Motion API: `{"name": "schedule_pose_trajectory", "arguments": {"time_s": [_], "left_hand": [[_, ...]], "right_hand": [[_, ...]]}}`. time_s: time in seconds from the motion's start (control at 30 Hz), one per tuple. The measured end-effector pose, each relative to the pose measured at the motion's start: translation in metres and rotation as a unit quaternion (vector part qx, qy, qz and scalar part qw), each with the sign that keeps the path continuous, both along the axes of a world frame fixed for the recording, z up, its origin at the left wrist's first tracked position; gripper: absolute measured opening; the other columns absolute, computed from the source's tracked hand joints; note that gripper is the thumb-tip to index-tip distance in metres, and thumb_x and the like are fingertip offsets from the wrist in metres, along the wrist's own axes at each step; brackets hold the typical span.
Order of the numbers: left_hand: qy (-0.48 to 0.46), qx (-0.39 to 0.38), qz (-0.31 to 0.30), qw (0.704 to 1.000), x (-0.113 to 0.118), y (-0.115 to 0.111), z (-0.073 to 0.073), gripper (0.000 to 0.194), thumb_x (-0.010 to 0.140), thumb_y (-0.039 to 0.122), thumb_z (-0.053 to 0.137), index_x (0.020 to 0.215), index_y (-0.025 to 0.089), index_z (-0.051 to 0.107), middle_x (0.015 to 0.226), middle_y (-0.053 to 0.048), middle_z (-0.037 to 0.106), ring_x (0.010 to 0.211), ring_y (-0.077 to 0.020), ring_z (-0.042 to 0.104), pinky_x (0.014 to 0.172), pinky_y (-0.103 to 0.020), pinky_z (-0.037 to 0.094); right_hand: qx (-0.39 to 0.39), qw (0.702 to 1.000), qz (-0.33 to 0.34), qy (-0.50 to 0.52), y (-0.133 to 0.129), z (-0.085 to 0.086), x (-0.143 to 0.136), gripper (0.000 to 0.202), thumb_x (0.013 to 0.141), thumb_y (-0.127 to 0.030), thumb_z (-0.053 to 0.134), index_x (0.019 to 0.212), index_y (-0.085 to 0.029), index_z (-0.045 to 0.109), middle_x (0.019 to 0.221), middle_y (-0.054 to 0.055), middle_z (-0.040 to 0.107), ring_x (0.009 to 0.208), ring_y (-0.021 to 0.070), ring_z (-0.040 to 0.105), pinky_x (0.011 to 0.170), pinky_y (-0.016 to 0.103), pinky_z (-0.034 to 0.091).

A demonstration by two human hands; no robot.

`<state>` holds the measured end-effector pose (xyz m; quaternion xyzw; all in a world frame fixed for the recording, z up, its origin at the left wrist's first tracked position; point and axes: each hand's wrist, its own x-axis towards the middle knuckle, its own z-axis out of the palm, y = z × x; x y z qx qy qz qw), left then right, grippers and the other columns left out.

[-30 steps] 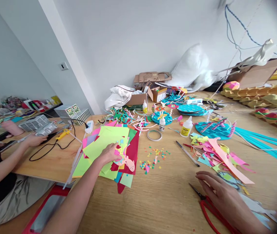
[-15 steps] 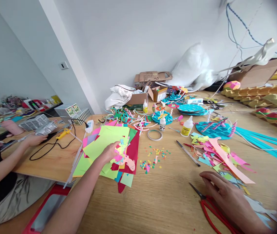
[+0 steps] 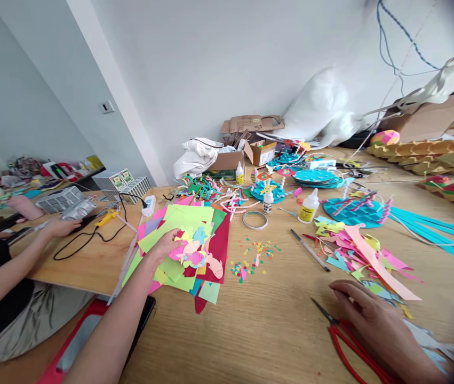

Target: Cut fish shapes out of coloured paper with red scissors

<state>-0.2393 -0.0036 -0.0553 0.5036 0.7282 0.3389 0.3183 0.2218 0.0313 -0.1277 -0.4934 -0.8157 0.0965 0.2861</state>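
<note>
My left hand (image 3: 165,246) is over the stack of coloured paper (image 3: 221,240), its fingertips at the left edge of a small pile of paper fish cutouts (image 3: 194,258) in pink, yellow and blue; whether it grips one is hidden. One peach fish (image 3: 214,265) lies at the pile's right side on red paper. My right hand (image 3: 365,314) rests on the table at the lower right, fingers curled and partly hidden, beside red-handled scissors (image 3: 341,333) whose blades point up and left.
Nearby are confetti bits (image 3: 256,256), a tape roll (image 3: 255,220), glue bottles (image 3: 309,206), a pen (image 3: 310,250), paper scraps (image 3: 347,242) and blue woven pieces (image 3: 352,209). At the left a person's hand (image 3: 64,226) holds a silvery object beside a black cable.
My left hand has moved left, from the top of the fish pile to its left edge, uncovering more cutouts. My right hand and the scissors stay nearly in place.
</note>
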Motion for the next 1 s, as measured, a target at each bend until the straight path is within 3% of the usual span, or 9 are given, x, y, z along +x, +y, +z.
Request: {"name": "schedule_pose_trajectory", "arguments": {"time_s": [0.23, 0.37, 0.47, 0.57, 0.67, 0.77, 0.87, 1.0], "left_hand": [[0.036, -0.028, -0.016, 0.999, 0.013, 0.000, -0.012, 0.048, 0.068, 0.023, 0.054, 0.115, 0.011, 0.053, 0.109, -0.011, 0.064, 0.096, -0.0231, 0.062, 0.079, -0.031, 0.049], [0.075, -0.041, -0.027, 0.996, 0.020, -0.003, -0.018, 0.047, 0.075, 0.027, 0.052, 0.120, 0.015, 0.050, 0.118, -0.011, 0.061, 0.107, -0.0239, 0.057, 0.086, -0.032, 0.046], [0.110, -0.050, -0.038, 0.992, 0.031, -0.007, -0.021, 0.065, 0.068, 0.029, 0.063, 0.129, 0.019, 0.044, 0.125, -0.011, 0.058, 0.114, -0.0263, 0.054, 0.092, -0.034, 0.042], [0.144, -0.060, -0.043, 0.987, 0.043, -0.011, -0.025, 0.087, 0.057, 0.017, 0.072, 0.136, 0.019, 0.038, 0.133, -0.013, 0.052, 0.121, -0.0293, 0.047, 0.096, -0.034, 0.038], [0.164, -0.063, -0.045, 0.983, 0.051, -0.014, -0.029, 0.087, 0.057, 0.009, 0.068, 0.137, 0.019, 0.037, 0.134, -0.013, 0.051, 0.117, -0.0282, 0.050, 0.092, -0.031, 0.039], [0.166, -0.069, -0.041, 0.983, 0.051, -0.015, -0.030, 0.082, 0.060, 0.006, 0.062, 0.137, 0.022, 0.038, 0.114, -0.009, 0.063, 0.092, -0.0231, 0.061, 0.075, -0.028, 0.043], [0.149, -0.074, -0.040, 0.985, 0.049, -0.016, -0.029, 0.076, 0.063, 0.007, 0.057, 0.136, 0.024, 0.040, 0.087, -0.002, 0.066, 0.063, -0.0150, 0.057, 0.059, -0.024, 0.040], [0.109, -0.058, -0.040, 0.991, 0.046, -0.018, -0.029, 0.072, 0.063, 0.008, 0.056, 0.133, 0.023, 0.044, 0.090, 0.000, 0.065, 0.060, -0.0108, 0.051, 0.058, -0.021, 0.039]], "right_hand": [[-0.009, 1.000, 0.001, -0.011, 0.000, -0.002, 0.001, 0.032, 0.085, -0.037, 0.039, 0.086, -0.019, 0.066, 0.089, 0.010, 0.072, 0.078, 0.0256, 0.069, 0.071, 0.038, 0.056], [-0.011, 1.000, 0.000, -0.015, 0.000, -0.003, 0.002, 0.031, 0.085, -0.035, 0.040, 0.087, -0.019, 0.066, 0.090, 0.010, 0.072, 0.079, 0.0253, 0.069, 0.072, 0.038, 0.056], [-0.007, 1.000, 0.001, -0.019, 0.000, -0.003, 0.002, 0.031, 0.086, -0.035, 0.039, 0.086, -0.018, 0.066, 0.090, 0.010, 0.072, 0.079, 0.0249, 0.069, 0.071, 0.037, 0.056], [-0.002, 1.000, 0.000, -0.025, -0.001, -0.005, 0.001, 0.032, 0.086, -0.035, 0.038, 0.086, -0.018, 0.065, 0.089, 0.010, 0.072, 0.078, 0.0247, 0.069, 0.070, 0.036, 0.056], [0.013, 1.000, 0.004, -0.023, -0.003, -0.002, 0.000, 0.033, 0.087, -0.036, 0.037, 0.087, -0.018, 0.065, 0.090, 0.011, 0.072, 0.079, 0.0251, 0.069, 0.070, 0.037, 0.056], [0.025, 0.999, 0.022, -0.005, -0.009, 0.014, -0.008, 0.033, 0.087, -0.036, 0.037, 0.086, -0.018, 0.064, 0.090, 0.011, 0.071, 0.079, 0.0251, 0.069, 0.069, 0.037, 0.055], [-0.027, 0.996, 0.089, -0.001, -0.017, 0.042, -0.026, 0.027, 0.087, -0.033, 0.041, 0.085, -0.020, 0.064, 0.089, 0.009, 0.071, 0.078, 0.0219, 0.069, 0.067, 0.031, 0.054], [-0.153, 0.967, 0.204, -0.019, -0.027, 0.073, -0.068, 0.025, 0.086, -0.019, 0.038, 0.083, -0.020, 0.063, 0.089, 0.006, 0.069, 0.076, 0.0158, 0.066, 0.066, 0.025, 0.050]]}}
